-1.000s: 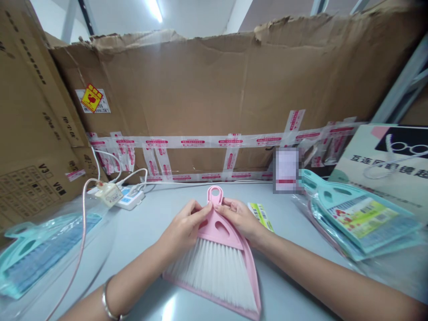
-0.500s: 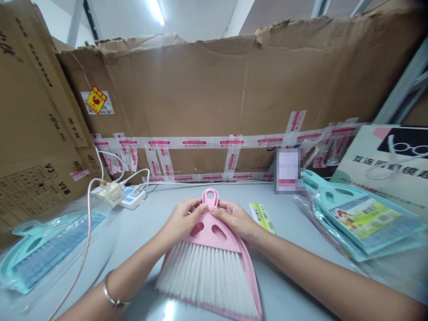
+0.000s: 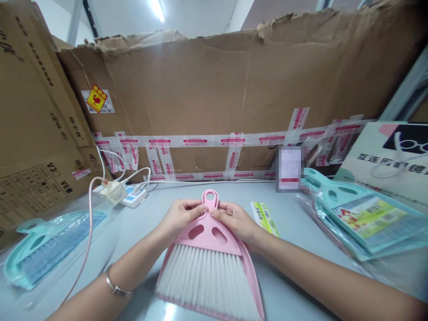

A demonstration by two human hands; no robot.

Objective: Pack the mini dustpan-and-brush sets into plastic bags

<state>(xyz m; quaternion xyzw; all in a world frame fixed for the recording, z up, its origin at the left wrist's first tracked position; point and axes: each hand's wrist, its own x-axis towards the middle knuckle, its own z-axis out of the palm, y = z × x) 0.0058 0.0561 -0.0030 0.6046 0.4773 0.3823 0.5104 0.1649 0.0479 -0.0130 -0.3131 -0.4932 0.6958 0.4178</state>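
Observation:
A pink hand brush [image 3: 207, 272] with white bristles lies on a matching pink dustpan [image 3: 254, 278], bristles toward me and handles pointing away. My left hand [image 3: 183, 216] pinches the left side of the stacked handles, thumb on top. My right hand [image 3: 237, 220] grips the same handles from the right, its thumb also on the upper face. Both hands' other fingers are partly hidden beneath. A yellow-green printed label card [image 3: 265, 217] lies on the table just beyond my right hand.
Bagged teal brush-and-dustpan sets lie at the left [image 3: 50, 249] and, stacked, at the right [image 3: 368, 214]. A power strip [image 3: 135, 196] with cables sits at the back left. A big cardboard box [image 3: 207, 98] walls off the grey table [image 3: 133, 227]; a printed bag [image 3: 394, 156] stands right.
The view shifts slightly. Both hands keep their hold on the brush and dustpan handles, with almost no visible movement.

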